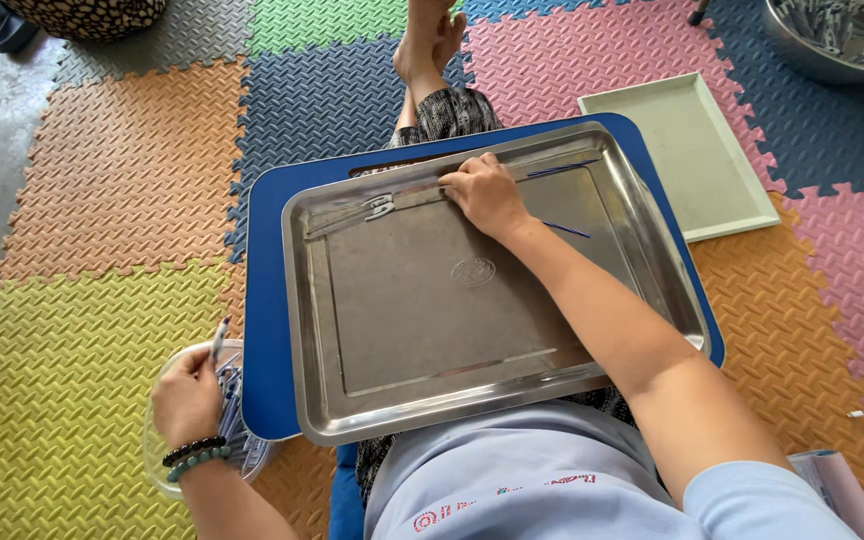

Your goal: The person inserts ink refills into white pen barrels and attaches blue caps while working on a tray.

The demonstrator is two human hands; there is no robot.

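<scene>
Nearest the camera, the person's pale blue shirt (512,480) fills the lower edge. On the lap rests a blue lap board (264,300) carrying a steel tray (422,300). Right hand (487,195) lies on the tray's far edge, fingers curled together over a thin blue refill (562,168); a second refill (567,230) lies just beside the wrist. Left hand (187,400), low beside the board, pinches a pen (220,340) over a clear bowl (157,460). A pale green tray (692,160) sits on the foam floor mat (122,170).
</scene>
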